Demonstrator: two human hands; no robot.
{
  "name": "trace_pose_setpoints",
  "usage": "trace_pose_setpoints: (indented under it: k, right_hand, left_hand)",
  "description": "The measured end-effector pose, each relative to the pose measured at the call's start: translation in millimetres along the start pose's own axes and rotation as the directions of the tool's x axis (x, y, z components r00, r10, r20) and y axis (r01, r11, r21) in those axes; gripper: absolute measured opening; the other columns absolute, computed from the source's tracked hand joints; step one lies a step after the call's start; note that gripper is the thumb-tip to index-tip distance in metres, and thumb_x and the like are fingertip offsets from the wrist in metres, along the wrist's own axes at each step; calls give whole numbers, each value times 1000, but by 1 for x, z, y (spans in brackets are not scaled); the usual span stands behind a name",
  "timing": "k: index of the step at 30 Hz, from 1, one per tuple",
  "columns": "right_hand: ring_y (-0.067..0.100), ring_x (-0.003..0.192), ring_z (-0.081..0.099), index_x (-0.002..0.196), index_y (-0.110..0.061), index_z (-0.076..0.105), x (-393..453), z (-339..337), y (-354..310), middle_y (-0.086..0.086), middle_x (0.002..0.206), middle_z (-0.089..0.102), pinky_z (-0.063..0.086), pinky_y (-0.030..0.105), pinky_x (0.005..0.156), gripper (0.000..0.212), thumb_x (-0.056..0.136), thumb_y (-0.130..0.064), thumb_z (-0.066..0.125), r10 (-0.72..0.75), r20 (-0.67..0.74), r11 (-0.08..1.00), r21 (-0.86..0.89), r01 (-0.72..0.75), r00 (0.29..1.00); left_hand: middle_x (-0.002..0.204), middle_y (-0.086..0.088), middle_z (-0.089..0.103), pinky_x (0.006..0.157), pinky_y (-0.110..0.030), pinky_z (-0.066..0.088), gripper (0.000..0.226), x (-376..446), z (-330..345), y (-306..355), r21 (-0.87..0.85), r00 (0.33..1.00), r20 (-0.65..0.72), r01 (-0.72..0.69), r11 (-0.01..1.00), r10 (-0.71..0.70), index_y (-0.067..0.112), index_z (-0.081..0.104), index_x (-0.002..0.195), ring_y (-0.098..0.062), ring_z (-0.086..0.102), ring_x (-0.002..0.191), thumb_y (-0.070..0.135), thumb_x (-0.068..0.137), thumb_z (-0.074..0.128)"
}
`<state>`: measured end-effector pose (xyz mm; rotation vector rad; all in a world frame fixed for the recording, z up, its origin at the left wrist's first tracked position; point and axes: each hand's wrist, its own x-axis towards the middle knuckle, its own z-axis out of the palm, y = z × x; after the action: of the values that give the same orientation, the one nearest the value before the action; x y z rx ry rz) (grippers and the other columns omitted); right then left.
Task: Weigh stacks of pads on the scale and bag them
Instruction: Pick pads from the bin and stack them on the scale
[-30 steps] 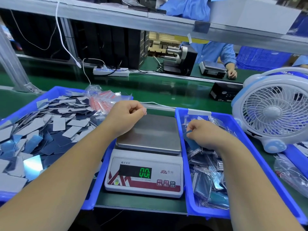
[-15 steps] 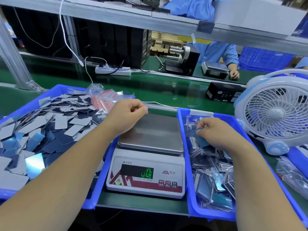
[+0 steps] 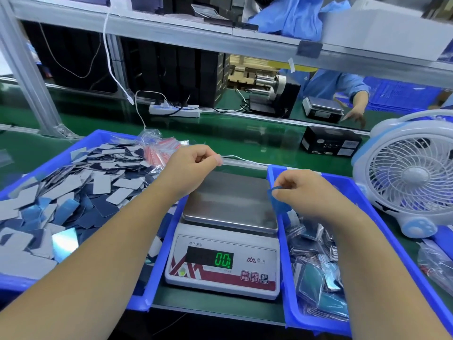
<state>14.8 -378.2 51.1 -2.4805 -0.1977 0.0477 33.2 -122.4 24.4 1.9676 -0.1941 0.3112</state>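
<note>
Blue bins on both sides of the scale (image 3: 224, 244), that's the setup on this green bench. Left bin (image 3: 157, 273) is heaped with loose pads (image 3: 73, 192), grey and dark blue rectangles lying every which way, plus a bundle of red-striped bags (image 3: 159, 150) at its far corner. Right bin (image 3: 382, 212) holds packs (image 3: 316, 271) already sealed in clear plastic.

Scale pan is bare steel, nothing on it, and the green readout (image 3: 223, 260) shows zeros as far as I can make out.

Left hand (image 3: 193, 168) hovers over the far left corner of the pan, fingers curled in, thumb and forefinger pinched together on what looks like a thin clear bag edge, hard to be sure since it's nearly invisible. Right hand (image 3: 301, 190) sits at the near-left corner of the right bin, just beside the pan, pinching a small blue pad stack (image 3: 275, 200) that pokes out below the fingers.

White-and-blue fan (image 3: 409, 173) stands to the right of the right bin. Across the bench there's a power strip (image 3: 174, 110), a small black box (image 3: 331, 143), and another person in a blue sleeve (image 3: 353, 85) at a second scale (image 3: 322, 109).
</note>
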Motion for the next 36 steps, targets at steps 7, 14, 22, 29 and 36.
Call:
trace_pose_setpoints:
  k: [7,14,22,29,36]
  right_hand:
    - [3,56,51,73,-24,69,18,39,-53,-15,64,63,40,18,49,11,84,-23,71,-157,120,985,89,147,980]
    - [3,62,56,76,-29,68,42,69,-67,-15,75,67,41,21,54,8,83,-24,71,-149,54,980,-128,155,987]
    - [13,84,57,84,-35,65,41,72,-55,-19,88,67,35,26,71,8,83,-30,70,-138,-126,983,-141,120,982]
    - [-10,73,53,73,-32,65,32,82,-56,-25,74,63,34,11,60,15,87,-25,67,-203,-102,978,-67,197,974]
    - [-11,75,54,70,-33,67,29,79,-54,-27,68,63,37,17,60,20,86,-23,65,-201,-124,979,3,203,972]
  left_hand:
    - [58,15,59,51,-20,42,13,-9,-62,1,261,969,143,159,952,-202,26,73,78,-8,50,53,28,89,66]
    - [79,11,62,56,-24,39,10,-34,-132,-27,694,885,139,233,681,-445,29,72,95,-7,58,68,22,87,70]
    - [91,6,67,63,-26,44,32,-45,-133,-37,779,826,150,240,579,-544,21,70,94,-12,60,80,48,78,80]
    - [103,6,58,63,-29,44,69,-56,-104,-23,888,771,162,158,431,-616,19,56,110,-14,58,87,70,68,77]
    - [102,-2,71,78,-35,59,51,-67,-83,-18,911,753,249,32,411,-609,15,66,114,-21,68,91,49,78,79]
